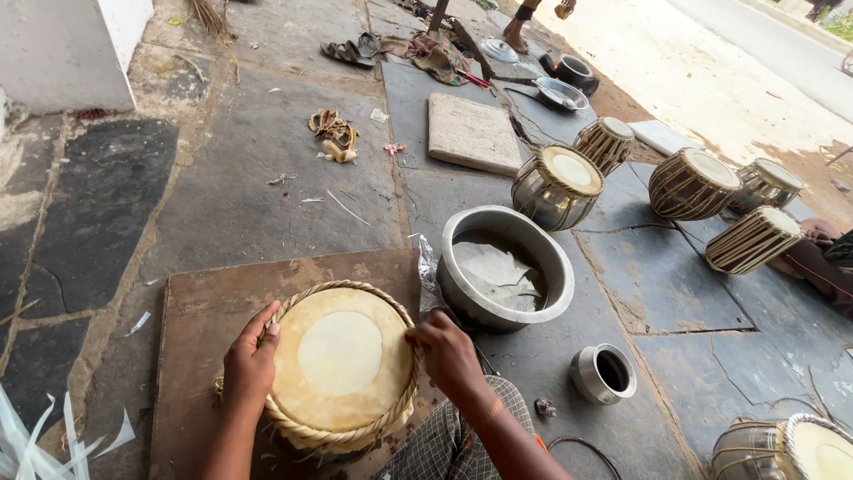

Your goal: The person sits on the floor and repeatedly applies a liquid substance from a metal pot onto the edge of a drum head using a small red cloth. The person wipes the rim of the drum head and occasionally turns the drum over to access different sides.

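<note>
Now | left hand (250, 364) fingers (267, 322) curled on drum head (342, 364) rim, steadying | right hand (449, 353) fingers pinching braided edge (410, 373) | wooden board (213, 311) centre.

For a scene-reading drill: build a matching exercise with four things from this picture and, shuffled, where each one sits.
Things:
1. Round tan drum head with braided rim
2. Large silver metal basin
3. Small silver metal pot
4. Pale square stone slab

Places:
A. Far up the pavement, beyond the basin
B. Between both hands, on the brown board
C. Right of the right hand, on grey stone
D. Just past the board's right corner, holding water

Pairs: 1-B, 2-D, 3-C, 4-A
</note>
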